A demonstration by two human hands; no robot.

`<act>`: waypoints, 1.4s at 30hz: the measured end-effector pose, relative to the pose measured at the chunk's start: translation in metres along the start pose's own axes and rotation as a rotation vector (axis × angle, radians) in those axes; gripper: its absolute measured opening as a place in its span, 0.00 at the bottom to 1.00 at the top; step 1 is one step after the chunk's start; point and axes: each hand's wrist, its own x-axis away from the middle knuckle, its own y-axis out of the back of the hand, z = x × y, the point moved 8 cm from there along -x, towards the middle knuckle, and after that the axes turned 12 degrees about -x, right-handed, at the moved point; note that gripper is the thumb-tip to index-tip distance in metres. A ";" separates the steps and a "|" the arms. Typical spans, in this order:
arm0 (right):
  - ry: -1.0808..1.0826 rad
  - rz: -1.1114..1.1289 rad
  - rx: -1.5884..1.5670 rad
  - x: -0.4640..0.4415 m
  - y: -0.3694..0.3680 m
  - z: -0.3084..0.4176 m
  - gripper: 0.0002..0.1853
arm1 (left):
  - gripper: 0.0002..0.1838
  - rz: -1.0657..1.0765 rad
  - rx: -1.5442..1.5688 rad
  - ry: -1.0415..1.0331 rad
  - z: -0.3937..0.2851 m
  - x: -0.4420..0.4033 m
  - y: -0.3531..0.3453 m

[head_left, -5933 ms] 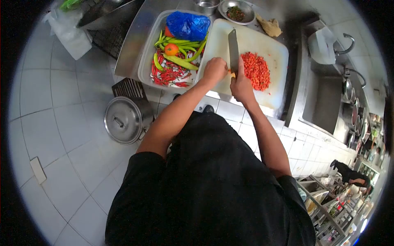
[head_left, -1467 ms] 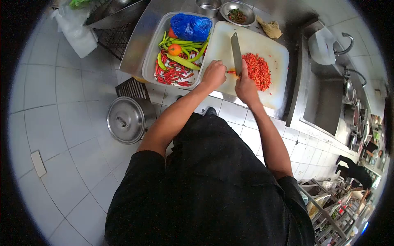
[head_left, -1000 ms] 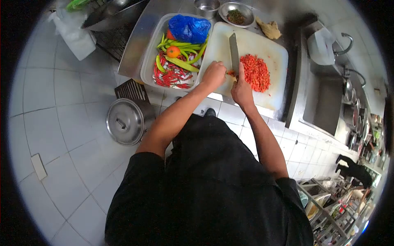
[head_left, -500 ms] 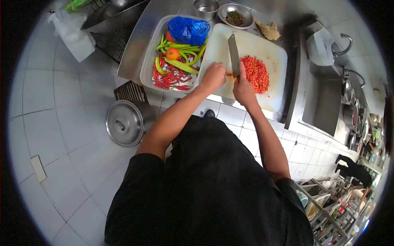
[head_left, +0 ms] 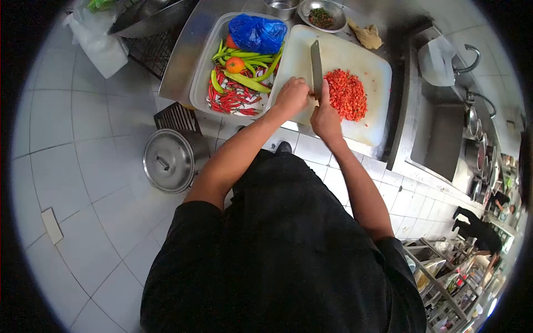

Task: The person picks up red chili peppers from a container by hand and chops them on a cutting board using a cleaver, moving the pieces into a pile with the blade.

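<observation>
- A person's right hand (head_left: 326, 119) wraps the handle of a broad-bladed knife (head_left: 316, 64), which stands over a pale cutting board (head_left: 373, 72) on a steel bench (head_left: 182, 62)
- Just beside the blade, the left hand (head_left: 292, 98) has its fingers curled and pressed together; whatever they may be pinching is too hidden to tell
- Chopped red chilies (head_left: 348, 97) lie heaped on the board, just to the right of the knife
- Whole red chilies (head_left: 233, 102) rest in a plastic tray (head_left: 195, 94) left of the board, near green chilies (head_left: 250, 83) and a blue bag (head_left: 257, 34)
- The step in hand looks like fine slicing; done well, it calls for fingertips tucked behind the knuckles, clear of the edge
- Short, even strokes with a firm grip would likely suit small, slippery pieces best, with finished bits pushed toward the heap so the cutting spot stays open
</observation>
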 end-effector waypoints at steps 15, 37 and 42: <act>-0.006 0.009 -0.006 -0.008 0.002 -0.013 0.46 | 0.07 0.094 -0.049 0.005 -0.003 0.007 -0.016; -0.003 0.002 -0.036 -0.012 0.004 -0.002 0.45 | 0.06 0.027 -0.007 -0.018 0.003 -0.012 -0.008; -0.012 -0.012 -0.059 -0.003 -0.005 0.001 0.46 | 0.05 0.075 0.003 0.017 0.002 -0.004 -0.009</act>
